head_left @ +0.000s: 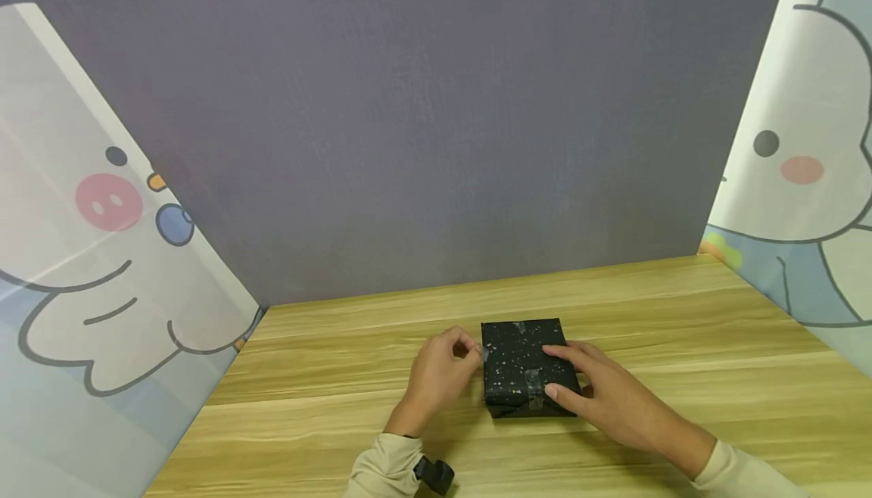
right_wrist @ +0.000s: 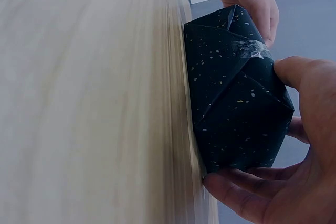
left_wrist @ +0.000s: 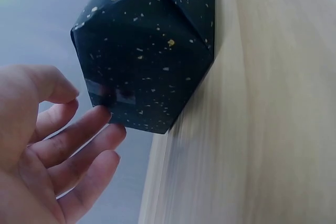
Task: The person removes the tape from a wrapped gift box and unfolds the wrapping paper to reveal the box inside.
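Note:
A small box wrapped in black speckled paper (head_left: 512, 358) lies on the wooden table. Clear tape (head_left: 535, 390) crosses its near top edge, and folded paper flaps show on its near side. My right hand (head_left: 606, 399) grips the box from the right, thumb near the front edge and fingers spread over the top and around the far side. At the left edge of the box, my left hand (head_left: 443, 373) pinches a small piece of clear tape (head_left: 486, 354) between thumb and forefinger. In the left wrist view its other fingers are loosely bent beside the wrapped box (left_wrist: 142, 61).
The wooden table (head_left: 327, 362) ends at a grey panel (head_left: 436, 127) at the back. Cartoon-printed walls (head_left: 797, 203) stand at both sides. A black strap (head_left: 434, 475) is on the left wrist.

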`<state>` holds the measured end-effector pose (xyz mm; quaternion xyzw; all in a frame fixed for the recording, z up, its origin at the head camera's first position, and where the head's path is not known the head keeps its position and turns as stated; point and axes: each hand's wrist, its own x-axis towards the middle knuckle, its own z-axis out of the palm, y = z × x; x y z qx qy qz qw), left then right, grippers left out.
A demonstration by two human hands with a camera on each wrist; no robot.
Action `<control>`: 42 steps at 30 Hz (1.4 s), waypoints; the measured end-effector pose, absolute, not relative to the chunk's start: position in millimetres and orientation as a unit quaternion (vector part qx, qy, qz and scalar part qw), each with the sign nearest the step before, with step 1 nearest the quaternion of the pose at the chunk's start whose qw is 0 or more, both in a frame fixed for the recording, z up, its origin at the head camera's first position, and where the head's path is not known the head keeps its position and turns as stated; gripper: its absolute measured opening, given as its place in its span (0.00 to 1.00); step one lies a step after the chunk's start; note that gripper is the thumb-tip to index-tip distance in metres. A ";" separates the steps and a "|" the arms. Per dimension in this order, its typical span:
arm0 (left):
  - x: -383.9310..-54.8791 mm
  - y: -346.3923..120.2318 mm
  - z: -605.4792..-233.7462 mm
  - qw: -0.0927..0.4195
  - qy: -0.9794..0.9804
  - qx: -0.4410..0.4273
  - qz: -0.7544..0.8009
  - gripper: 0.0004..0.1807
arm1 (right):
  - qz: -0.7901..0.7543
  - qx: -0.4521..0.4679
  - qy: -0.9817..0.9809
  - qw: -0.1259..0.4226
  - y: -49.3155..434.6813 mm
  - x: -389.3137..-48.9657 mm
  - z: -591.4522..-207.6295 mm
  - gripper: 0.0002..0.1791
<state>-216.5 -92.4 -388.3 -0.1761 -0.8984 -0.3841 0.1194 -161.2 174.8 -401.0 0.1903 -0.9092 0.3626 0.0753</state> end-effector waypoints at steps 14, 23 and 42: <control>-219.7 -99.8 -391.1 0.133 -0.902 -0.165 -0.377 0.08 | 0.362 0.181 -0.913 0.055 175.5 -161.0 -399.6 0.33; -217.6 -102.9 -391.2 0.106 -0.910 -0.175 -0.360 0.08 | 0.369 0.184 -0.910 0.031 177.1 -162.6 -396.3 0.33; -217.0 -101.6 -397.1 0.040 -0.912 -0.171 -0.371 0.07 | 0.358 0.204 -0.910 0.046 181.3 -162.1 -396.8 0.31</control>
